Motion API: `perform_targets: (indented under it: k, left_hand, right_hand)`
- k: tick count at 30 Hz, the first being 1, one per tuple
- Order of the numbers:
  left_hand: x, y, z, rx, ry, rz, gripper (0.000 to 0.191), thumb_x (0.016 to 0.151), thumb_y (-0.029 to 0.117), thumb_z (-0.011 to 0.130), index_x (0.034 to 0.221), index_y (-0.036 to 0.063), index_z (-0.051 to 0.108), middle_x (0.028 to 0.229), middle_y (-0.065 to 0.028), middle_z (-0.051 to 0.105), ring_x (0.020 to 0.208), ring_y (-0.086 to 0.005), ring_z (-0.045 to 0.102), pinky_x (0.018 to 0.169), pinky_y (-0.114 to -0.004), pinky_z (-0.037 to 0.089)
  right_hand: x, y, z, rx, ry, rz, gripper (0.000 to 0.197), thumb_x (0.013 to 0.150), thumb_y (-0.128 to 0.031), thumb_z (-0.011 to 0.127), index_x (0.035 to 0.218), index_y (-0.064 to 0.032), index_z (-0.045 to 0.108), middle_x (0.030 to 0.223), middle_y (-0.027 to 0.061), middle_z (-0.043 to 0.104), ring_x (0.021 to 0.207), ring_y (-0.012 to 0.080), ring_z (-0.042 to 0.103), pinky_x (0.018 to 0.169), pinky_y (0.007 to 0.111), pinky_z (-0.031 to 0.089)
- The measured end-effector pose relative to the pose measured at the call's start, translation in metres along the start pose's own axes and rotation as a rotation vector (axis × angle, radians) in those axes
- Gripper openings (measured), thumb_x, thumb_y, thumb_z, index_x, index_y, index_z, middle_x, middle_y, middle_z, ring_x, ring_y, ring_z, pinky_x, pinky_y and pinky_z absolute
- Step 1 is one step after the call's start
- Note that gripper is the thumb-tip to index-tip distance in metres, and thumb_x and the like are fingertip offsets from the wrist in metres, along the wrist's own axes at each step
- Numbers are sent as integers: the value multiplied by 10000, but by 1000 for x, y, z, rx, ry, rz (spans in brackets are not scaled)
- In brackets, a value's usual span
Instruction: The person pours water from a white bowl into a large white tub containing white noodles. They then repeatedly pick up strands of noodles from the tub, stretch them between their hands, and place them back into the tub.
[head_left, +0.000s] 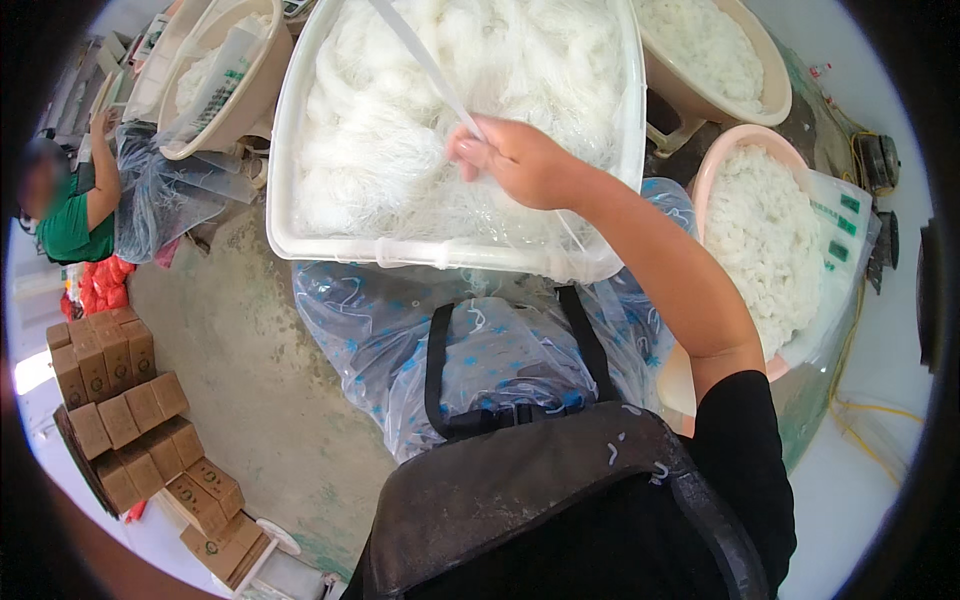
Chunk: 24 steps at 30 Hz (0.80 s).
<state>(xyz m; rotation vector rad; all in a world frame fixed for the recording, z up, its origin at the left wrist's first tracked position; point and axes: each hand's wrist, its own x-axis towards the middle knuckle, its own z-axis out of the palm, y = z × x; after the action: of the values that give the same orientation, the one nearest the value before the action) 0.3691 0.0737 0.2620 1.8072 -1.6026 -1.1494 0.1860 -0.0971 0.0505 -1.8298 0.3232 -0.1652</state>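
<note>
My right hand (517, 157) is closed around the lower end of a long, pale flat strip (424, 56). The strip runs up and left from my fingers to the top edge of the picture. Under the hand, a big white plastic tub (337, 251) is heaped with fine whitish, wet-looking strands (367, 165). Thin strands also trail below my wrist towards the tub's near right corner. Out of view is my left hand. Clear plastic sheeting with a blue pattern (480, 337) covers my lap, just below the tub.
A pink basin (739, 135) of white clumpy material stands at right, beside a printed plastic bag (836, 225). Beige tubs (776, 90) flank the white tub. At left are stacked cardboard boxes (112, 352) and a co-worker in green (79, 225). Yellow cable (855, 330) runs along the right wall.
</note>
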Motion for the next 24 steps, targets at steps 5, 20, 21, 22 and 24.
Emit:
perform_targets:
  k: [5,20,21,22,24]
  left_hand:
    - [-6,1,-12,-4,52,33,288,932,273,404,691,116,420,573,42,352,457,-63,342,369,-200,260]
    - [79,-108,209,-1563,-120,-603,304,941,317,402,691,145,387,565,43,318,482,-103,322,409,-232,263]
    - [75,-115,224,-1635,-191,-617,306,940,324,397,687,154,384,575,45,306,500,-103,328,413,-227,260]
    - [72,-115,234,-1641,-204,-598,308,940,331,400,689,154,384,578,43,308,506,-107,331,419,-231,266]
    - [65,-112,246,-1659,-215,-552,312,938,347,404,692,155,386,583,38,312,520,-115,338,431,-240,277]
  right_hand:
    - [-13,66,-21,-41,113,173,237,945,-234,408,995,-49,547,822,42,601,843,147,547,809,299,407]
    - [-200,51,53,631,598,739,208,800,-6,491,1005,-4,528,891,69,595,629,117,542,522,220,420]
    - [-190,53,66,711,667,710,217,797,-1,496,1011,1,532,875,80,600,624,110,536,507,214,410]
    - [-175,53,76,788,738,678,226,794,3,500,1017,6,535,858,91,605,619,102,531,492,208,401]
    - [-167,66,79,886,704,671,246,798,-3,507,1042,17,538,849,106,612,607,92,520,472,200,387]
